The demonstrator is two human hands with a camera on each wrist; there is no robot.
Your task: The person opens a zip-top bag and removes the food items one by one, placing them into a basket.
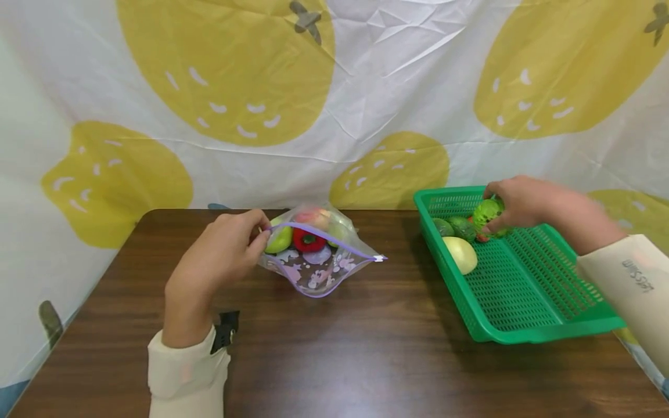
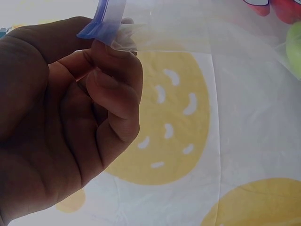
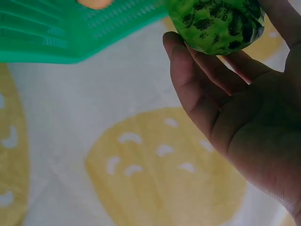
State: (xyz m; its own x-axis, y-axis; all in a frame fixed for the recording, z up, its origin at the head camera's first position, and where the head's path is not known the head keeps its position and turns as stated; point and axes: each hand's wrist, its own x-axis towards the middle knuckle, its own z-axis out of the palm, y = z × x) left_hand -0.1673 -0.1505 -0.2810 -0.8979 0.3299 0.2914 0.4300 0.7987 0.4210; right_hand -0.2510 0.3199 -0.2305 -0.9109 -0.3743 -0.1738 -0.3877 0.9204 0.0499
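Observation:
My left hand (image 1: 222, 261) pinches the purple-edged left corner of a clear zip bag (image 1: 334, 273) that has a white slider at its right end. The bag's mouth gapes. Inside it lie a red bell pepper (image 1: 308, 239), a green fruit (image 1: 280, 239) and a peach-coloured fruit (image 1: 312, 217), seen partly through the film. Over at the far side of the green basket (image 1: 473, 310), my right hand (image 1: 525, 200) grips a bumpy green fruit (image 1: 486, 216) between thumb and fingers. In the right wrist view that fruit (image 3: 216, 23) shows dark patches.
In the basket's left part sit a pale yellow round item (image 1: 461, 255) and dark green bumpy items (image 1: 460, 229), with something red partly hidden beside them. The brown table (image 1: 324, 360) runs back to a hanging cloth (image 1: 366, 104) with yellow fruit prints.

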